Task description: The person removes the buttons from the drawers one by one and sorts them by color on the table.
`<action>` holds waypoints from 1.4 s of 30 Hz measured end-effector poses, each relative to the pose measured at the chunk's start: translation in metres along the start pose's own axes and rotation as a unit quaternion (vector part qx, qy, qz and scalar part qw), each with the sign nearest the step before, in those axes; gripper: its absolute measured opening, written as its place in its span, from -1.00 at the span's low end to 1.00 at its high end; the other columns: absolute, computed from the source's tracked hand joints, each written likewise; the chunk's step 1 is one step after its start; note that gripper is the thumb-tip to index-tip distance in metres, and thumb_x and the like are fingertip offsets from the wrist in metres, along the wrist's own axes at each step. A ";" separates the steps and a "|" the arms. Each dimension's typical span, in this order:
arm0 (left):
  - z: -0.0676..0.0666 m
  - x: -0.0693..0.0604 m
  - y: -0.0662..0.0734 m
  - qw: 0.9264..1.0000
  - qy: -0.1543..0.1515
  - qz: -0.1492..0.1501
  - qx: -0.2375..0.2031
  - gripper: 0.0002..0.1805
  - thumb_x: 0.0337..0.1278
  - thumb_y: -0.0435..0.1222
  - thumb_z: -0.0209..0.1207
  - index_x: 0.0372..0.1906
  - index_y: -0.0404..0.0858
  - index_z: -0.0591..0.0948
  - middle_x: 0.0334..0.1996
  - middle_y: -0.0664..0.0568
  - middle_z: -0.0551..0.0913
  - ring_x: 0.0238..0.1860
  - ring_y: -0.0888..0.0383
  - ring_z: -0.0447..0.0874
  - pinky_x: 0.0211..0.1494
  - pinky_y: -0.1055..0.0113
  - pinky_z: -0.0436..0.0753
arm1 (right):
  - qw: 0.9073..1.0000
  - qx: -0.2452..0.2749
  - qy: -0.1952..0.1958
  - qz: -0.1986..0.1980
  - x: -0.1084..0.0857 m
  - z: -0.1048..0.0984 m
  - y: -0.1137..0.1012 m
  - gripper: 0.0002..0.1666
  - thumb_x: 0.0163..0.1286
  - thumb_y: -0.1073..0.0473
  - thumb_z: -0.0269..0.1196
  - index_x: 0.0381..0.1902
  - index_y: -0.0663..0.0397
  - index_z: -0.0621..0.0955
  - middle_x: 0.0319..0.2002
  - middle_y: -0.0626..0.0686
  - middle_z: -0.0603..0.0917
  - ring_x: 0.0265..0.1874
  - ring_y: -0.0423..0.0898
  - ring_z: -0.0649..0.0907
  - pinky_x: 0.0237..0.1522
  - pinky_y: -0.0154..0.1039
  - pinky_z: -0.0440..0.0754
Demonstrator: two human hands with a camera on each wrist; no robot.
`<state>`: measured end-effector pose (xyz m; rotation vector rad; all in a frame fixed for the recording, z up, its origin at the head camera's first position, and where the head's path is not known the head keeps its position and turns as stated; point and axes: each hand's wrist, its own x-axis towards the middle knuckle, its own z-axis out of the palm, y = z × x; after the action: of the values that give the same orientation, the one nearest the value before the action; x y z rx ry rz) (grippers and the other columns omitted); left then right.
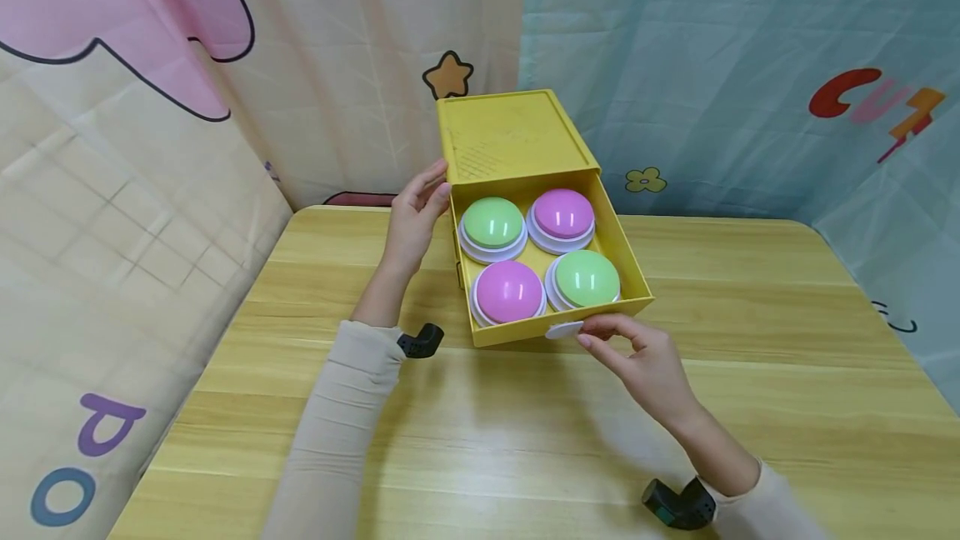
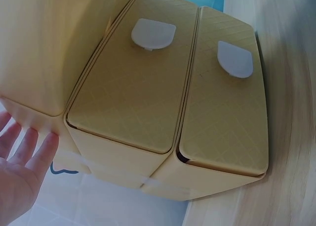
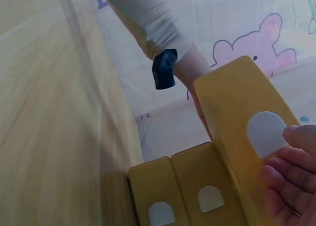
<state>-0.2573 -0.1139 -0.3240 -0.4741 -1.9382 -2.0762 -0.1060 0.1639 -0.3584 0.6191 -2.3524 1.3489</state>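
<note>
A yellow box of stacked drawers (image 1: 517, 136) stands on the table, its top drawer (image 1: 551, 325) pulled out. Inside the drawer sit several domes on white bases: two green domes (image 1: 492, 223) and two pink domes (image 1: 510, 290). My right hand (image 1: 648, 361) pinches the white tab (image 1: 564, 330) on that drawer's front between thumb and fingers; the right wrist view also shows this tab (image 3: 266, 133). My left hand (image 1: 415, 219) rests against the box's left side. In the left wrist view its fairly straight fingers (image 2: 44, 152) touch a yellow side wall.
Two lower drawers with their own white tabs (image 2: 153, 34) are closed beneath the top one. The wooden table (image 1: 480, 440) stretches around the box. Printed curtains (image 1: 712, 65) hang close behind the table and at both sides. A black wrist camera (image 1: 678, 505) sits on each wrist.
</note>
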 end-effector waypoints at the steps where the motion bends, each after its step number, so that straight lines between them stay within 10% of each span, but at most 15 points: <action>1: 0.000 0.000 0.000 1.000 0.000 0.000 0.001 -0.56 0.19 -0.32 0.06 0.17 -0.34 0.41 0.19 0.04 0.38 0.14 0.14 0.36 0.10 0.25 0.44 | 1.000 -0.008 -0.006 -0.015 0.002 -0.004 -0.002 -0.79 0.03 0.40 0.34 -0.34 0.10 0.64 -0.43 -0.12 0.63 -0.39 -0.27 0.55 -0.36 -0.50 0.52; 9: 0.000 0.000 0.001 1.000 0.001 0.004 0.006 -0.56 0.19 -0.32 0.05 0.17 -0.35 0.40 0.19 0.04 0.37 0.14 0.14 0.36 0.09 0.26 0.45 | 0.992 -0.018 -0.024 -0.125 0.029 -0.041 -0.021 -0.58 -0.22 0.51 0.42 -0.31 0.16 0.64 -0.41 -0.05 0.64 -0.44 -0.24 0.53 -0.41 -0.47 0.49; 15: 0.000 0.000 0.001 1.000 -0.002 0.006 0.008 -0.56 0.19 -0.31 0.06 0.17 -0.34 0.40 0.20 0.04 0.36 0.14 0.14 0.36 0.10 0.26 0.44 | 0.985 -0.098 -0.101 -0.096 0.061 -0.058 -0.025 -0.47 -0.14 0.34 0.45 -0.11 0.17 0.59 -0.20 0.03 0.64 -0.32 -0.14 0.55 -0.24 -0.38 0.50; 24: 0.001 0.000 0.001 1.000 0.000 0.005 0.004 -0.56 0.19 -0.33 0.06 0.18 -0.35 0.40 0.19 0.02 0.37 0.15 0.14 0.35 0.10 0.25 0.44 | 0.933 -0.171 -0.301 -0.101 0.106 -0.062 -0.014 -0.24 -0.04 0.11 0.44 0.14 0.16 0.44 0.05 0.10 0.50 -0.06 0.02 0.51 -0.06 -0.04 0.49; 34: 0.001 -0.001 0.001 1.000 0.005 0.014 0.008 -0.57 0.20 -0.33 0.05 0.17 -0.36 0.40 0.19 0.02 0.38 0.14 0.15 0.36 0.09 0.26 0.45 | 0.885 -0.248 -0.379 -0.108 0.119 -0.044 -0.019 -0.33 -0.08 0.16 0.46 0.04 0.13 0.50 -0.02 0.07 0.51 -0.06 0.00 0.48 -0.08 -0.12 0.49; 42: 0.001 0.000 -0.003 1.000 0.000 0.016 -0.006 -0.56 0.20 -0.34 0.04 0.18 -0.36 0.39 0.20 0.01 0.36 0.15 0.13 0.35 0.10 0.26 0.43 | 0.896 -0.200 -0.377 -0.119 0.123 -0.044 -0.013 -0.37 -0.12 0.16 0.47 -0.03 0.18 0.54 -0.07 0.08 0.51 -0.10 -0.01 0.46 -0.13 -0.15 0.51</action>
<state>-0.2583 -0.1126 -0.3265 -0.5029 -1.9076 -2.0689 -0.1982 0.1731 -0.2658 1.4291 -2.8699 0.5104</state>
